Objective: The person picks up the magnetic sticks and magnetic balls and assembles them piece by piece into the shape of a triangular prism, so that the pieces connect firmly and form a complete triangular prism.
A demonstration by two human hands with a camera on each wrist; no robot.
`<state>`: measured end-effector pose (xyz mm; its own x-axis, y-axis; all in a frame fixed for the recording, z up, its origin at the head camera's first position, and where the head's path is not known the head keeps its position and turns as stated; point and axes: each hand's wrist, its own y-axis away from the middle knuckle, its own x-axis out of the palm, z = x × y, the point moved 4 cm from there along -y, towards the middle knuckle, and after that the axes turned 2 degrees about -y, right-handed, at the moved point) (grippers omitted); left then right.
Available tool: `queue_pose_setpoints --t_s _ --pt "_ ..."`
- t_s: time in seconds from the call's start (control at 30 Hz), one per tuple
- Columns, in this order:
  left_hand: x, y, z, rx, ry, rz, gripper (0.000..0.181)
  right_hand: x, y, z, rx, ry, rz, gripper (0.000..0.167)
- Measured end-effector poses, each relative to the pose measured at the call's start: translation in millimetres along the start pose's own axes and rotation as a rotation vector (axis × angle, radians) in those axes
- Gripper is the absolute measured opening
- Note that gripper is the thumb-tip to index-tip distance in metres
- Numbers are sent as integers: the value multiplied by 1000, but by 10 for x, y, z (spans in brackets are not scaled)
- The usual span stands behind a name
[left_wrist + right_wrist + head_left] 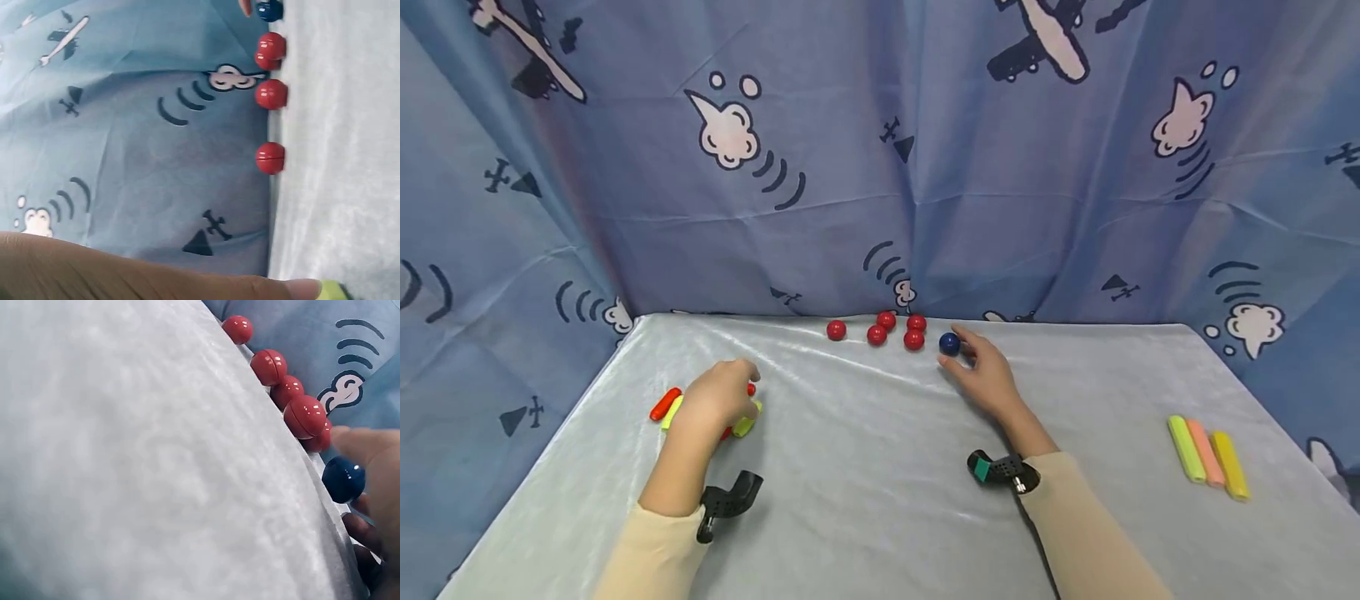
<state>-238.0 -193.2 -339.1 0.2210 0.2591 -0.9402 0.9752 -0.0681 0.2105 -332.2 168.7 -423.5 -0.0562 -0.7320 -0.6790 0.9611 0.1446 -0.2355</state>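
Note:
In the head view my left hand point(718, 396) is over a group of short red point(666, 404) and yellow-green sticks point(747, 421), hiding part of them. Its index finger and thumb are spread apart. The left wrist view shows a fingertip against a yellow-green piece point(332, 290). At the far edge of the table, my right hand point(988, 375) has thumb and index finger on either side of a glossy dark blue ball point(950, 344). From the right wrist, one digit stands apart from the blue ball point(344, 480), while other fingers lie behind it, partly hidden.
Several glossy red balls point(877, 335) lie left of the blue one along the far edge. Yellow-green, orange and yellow sticks point(1206, 454) lie side by side on the right. A patterned blue curtain point(820, 275) hangs behind the table, covered in pale cloth point(865, 475).

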Motion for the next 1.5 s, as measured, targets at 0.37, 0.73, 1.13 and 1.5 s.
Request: queue_pose_setpoints --t_s 0.37,0.73,1.13,1.5 --pt "234 -180 -56 62 -23 23 36 -44 27 -43 -15 6 -56 50" --pt "228 -255 -164 190 82 7 26 -20 -49 14 -12 3 -66 41" --pt "295 -544 -674 400 310 30 35 -13 -15 8 -8 -100 -111 35" --pt "664 -889 -1155 399 660 51 35 -15 60 -10 14 -457 -146 36"
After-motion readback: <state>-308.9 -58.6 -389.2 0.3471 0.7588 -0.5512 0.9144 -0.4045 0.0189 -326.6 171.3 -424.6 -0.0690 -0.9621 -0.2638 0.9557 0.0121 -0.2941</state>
